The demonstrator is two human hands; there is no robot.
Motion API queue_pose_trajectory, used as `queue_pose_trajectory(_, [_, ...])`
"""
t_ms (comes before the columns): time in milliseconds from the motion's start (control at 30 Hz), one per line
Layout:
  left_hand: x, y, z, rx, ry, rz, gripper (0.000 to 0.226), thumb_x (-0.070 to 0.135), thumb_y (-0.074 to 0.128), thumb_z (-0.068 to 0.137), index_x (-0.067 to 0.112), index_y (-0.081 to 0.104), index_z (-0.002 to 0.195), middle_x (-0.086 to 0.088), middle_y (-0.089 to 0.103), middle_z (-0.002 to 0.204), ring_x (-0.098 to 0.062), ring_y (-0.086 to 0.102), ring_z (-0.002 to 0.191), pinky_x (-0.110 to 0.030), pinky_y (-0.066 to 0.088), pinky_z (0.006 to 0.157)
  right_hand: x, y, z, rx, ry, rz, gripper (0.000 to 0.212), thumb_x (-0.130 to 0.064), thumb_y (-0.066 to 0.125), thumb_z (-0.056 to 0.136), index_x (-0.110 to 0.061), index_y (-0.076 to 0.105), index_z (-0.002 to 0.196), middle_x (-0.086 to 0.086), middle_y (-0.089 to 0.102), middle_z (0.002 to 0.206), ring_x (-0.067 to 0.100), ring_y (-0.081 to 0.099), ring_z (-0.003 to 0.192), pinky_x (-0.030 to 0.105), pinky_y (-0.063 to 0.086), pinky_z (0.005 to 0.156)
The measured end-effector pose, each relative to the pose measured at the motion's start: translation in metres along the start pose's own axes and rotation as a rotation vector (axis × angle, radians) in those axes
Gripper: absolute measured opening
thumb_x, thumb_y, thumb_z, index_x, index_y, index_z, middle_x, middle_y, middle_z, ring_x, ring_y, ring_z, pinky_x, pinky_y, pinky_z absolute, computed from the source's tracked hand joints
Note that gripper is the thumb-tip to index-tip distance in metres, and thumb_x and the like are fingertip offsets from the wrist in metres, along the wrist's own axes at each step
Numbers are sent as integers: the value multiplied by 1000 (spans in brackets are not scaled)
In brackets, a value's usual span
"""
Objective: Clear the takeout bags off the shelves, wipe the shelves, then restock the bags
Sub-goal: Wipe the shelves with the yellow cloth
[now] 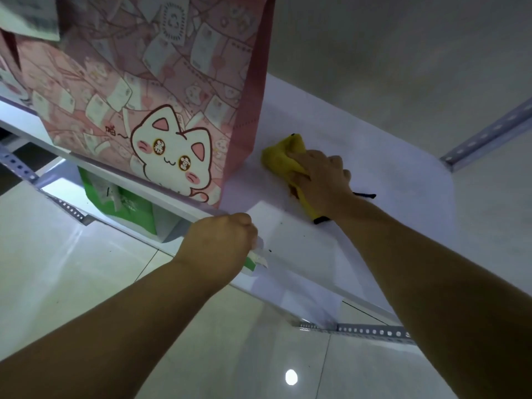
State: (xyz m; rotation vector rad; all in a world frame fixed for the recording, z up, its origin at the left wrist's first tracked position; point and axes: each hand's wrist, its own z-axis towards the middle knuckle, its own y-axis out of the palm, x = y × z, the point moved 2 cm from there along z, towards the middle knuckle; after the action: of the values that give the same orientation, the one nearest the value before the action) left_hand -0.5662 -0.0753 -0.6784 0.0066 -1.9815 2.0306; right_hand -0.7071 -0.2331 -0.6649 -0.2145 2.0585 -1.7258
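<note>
The right hand [319,182] curls its fingers over a bunched yellow cloth [283,155] and presses it onto the white shelf [388,174], just beside the pink cat-print bag [161,110] standing to the left. The left hand [218,243], fisted at the front edge, pinches a white-and-green scrap [256,259]. I'd use firm, overlapping strokes out to the right corner, then lift the bag off and wipe beneath it.
</note>
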Motion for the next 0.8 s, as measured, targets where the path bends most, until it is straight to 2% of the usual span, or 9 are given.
queue_pose_trajectory(67, [1,0,-1,11,-15,-9,13,14,81,57,18,71,64,0,58,59,-20,57,41,-21,43,38,-3,7,-37,-13,-105,-21,49,-49,30,90,-45,33,139,-6,39,140,28,31,118,36,21,89])
queue_pose_trajectory(167, [-1,2,-6,90,28,-57,18,10,84,54,15,73,68,-1,62,62,-21,59,43,-23,44,37,0,13,-90,42,-207,-30,61,-58,24,79,-42,45,134,-3,47,135,33,39,111,36,23,83])
queue_pose_trajectory(300, [-3,-2,-11,129,100,-78,33,-3,84,45,10,74,74,-4,69,74,-20,65,54,-26,54,42,13,8,-89,45,-67,-30,63,-61,20,78,-44,42,135,-6,39,140,29,34,115,37,26,88])
queue_pose_trajectory(367, [-6,-5,-12,153,49,-89,35,-5,85,43,5,72,73,-6,68,75,-22,64,55,-27,55,44,14,5,-64,36,106,-9,49,-53,29,89,-44,37,136,-7,32,143,27,30,119,39,25,92])
queue_pose_trajectory(433, [-8,-5,-16,165,-10,-86,36,-7,85,43,1,70,75,-10,68,77,-25,64,59,-30,56,46,7,7,-44,46,232,0,42,-42,35,94,-42,36,136,-4,31,143,29,30,118,39,25,90])
queue_pose_trajectory(500, [-8,-1,-20,152,-19,-72,38,-11,83,42,-2,70,76,-11,67,79,-26,64,60,-32,57,47,-5,9,-40,66,257,-35,39,-40,36,95,-39,36,134,-1,32,140,30,32,115,39,25,85])
queue_pose_trajectory(567, [-6,2,-26,136,-10,-63,42,-16,78,40,-5,70,80,-15,67,84,-29,65,63,-34,57,49,-18,14,-57,76,189,-60,40,-40,40,94,-39,38,134,0,34,138,30,34,113,39,27,85])
queue_pose_trajectory(700, [-6,1,-31,113,27,8,58,-19,72,37,-11,69,94,-22,69,95,-35,69,79,-40,58,64,-26,26,-125,127,-81,-50,44,-48,41,88,-38,49,131,3,47,132,35,44,108,43,36,85])
queue_pose_trajectory(800, [-6,-2,-33,47,44,51,63,-17,73,33,-11,68,95,-25,68,97,-36,69,80,-41,57,63,6,21,-148,152,52,-49,56,-56,30,81,-38,51,130,4,50,130,36,46,106,45,39,84])
